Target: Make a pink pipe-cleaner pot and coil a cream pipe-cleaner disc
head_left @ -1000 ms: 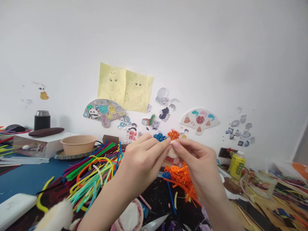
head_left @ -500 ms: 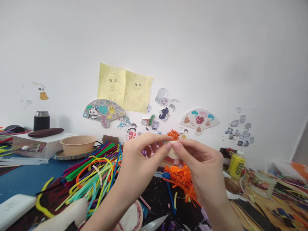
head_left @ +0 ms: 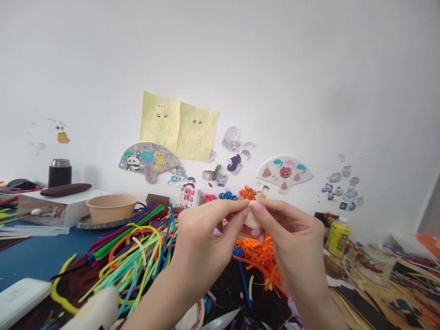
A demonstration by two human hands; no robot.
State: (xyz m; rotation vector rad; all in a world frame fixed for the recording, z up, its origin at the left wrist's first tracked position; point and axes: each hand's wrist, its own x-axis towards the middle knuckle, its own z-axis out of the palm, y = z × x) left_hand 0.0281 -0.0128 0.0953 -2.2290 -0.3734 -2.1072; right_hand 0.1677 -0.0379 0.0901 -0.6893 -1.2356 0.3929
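My left hand [head_left: 206, 233] and my right hand [head_left: 294, 238] meet in mid-air above the dark work surface, thumbs and index fingertips pinched together. Between them is a small cream-coloured rounded piece [head_left: 252, 222], partly covered by the fingers; its exact kind does not show. Below and behind the hands lies a heap of orange pipe-cleaner pieces [head_left: 259, 254]. Beyond the fingertips stand an orange pipe-cleaner flower [head_left: 247, 192] and a blue one [head_left: 227, 195]. Scissor-like pointed metal blades [head_left: 220, 321] lie at the bottom edge, partly cut off.
Many coloured pipe cleaners [head_left: 137, 256] spread at the left. Behind them are a beige bowl [head_left: 112, 208], a white box [head_left: 37, 208] and a black flask [head_left: 60, 174]. At the right stand a yellow bottle [head_left: 337, 236], a clear jar [head_left: 378, 263] and a dark phone [head_left: 364, 305].
Both hands have moved slightly right and down with the cream-coloured piece still between the fingertips. The pink and blue flowers behind show more now.
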